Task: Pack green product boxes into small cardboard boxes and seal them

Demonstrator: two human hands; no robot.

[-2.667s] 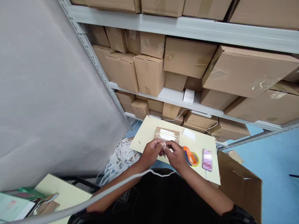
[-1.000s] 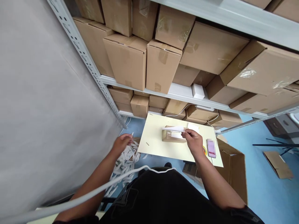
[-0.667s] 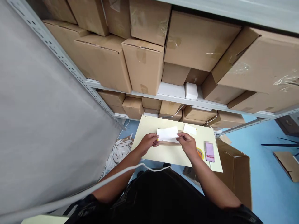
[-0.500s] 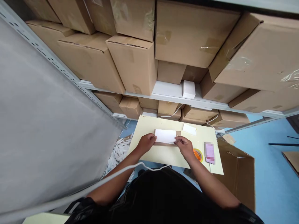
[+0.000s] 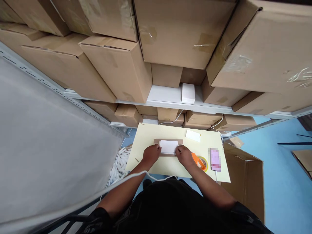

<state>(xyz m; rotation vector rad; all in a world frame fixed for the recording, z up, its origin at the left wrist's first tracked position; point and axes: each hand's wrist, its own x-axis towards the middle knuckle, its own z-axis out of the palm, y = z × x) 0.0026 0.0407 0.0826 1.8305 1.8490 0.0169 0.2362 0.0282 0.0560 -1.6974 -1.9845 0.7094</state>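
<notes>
A white paper sheet (image 5: 168, 147) lies over a flat brown cardboard box (image 5: 180, 142) on the small cream table (image 5: 146, 133). My left hand (image 5: 152, 153) is closed at the sheet's left end, its fingers curled and pinching the edge. At the right end, my right hand (image 5: 184, 154) is closed in the same way on the other edge. The fingertips of both hands are partly hidden. Just right of my right hand sits an orange tape dispenser with a yellow-rimmed roll (image 5: 201, 163).
A stack of white slips (image 5: 193, 135) and a pink, blurred phone (image 5: 215, 160) with a cable lie on the table. Shelves of cardboard boxes (image 5: 117, 65) rise behind. An open carton (image 5: 248, 175) stands at right; white scraps (image 5: 120, 164) lie at left. A white cable (image 5: 136, 174) crosses in front.
My right hand has moved inward and its fingers have curled tighter at the sheet's edge. The sheet now lies more centrally over the brown box. The camera view has shifted.
</notes>
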